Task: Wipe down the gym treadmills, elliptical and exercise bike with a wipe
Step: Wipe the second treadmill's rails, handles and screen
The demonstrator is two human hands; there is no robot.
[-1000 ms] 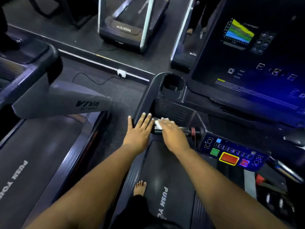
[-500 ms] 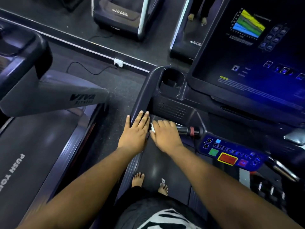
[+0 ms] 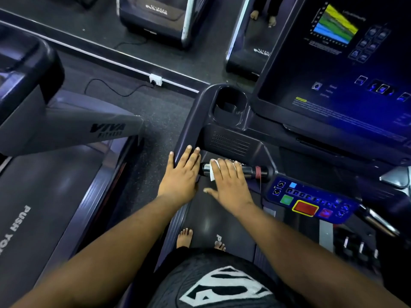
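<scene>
Head | right hand (image 3: 231,185) fingers flat, pressing white wipe (image 3: 213,172) on cylindrical handlebar (image 3: 251,171) | left hand (image 3: 181,176) fingers flat on smooth rail (image 3: 189,130)

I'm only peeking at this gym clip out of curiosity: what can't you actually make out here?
Head view only:
- The wipe: mostly hidden under the right hand; only a white edge shows.
- The handlebar: its middle is covered by that hand.
- The console screen: small text too blurred to read, right side cut off by the frame edge.
- The side rail: partly covered by the left hand.
</scene>
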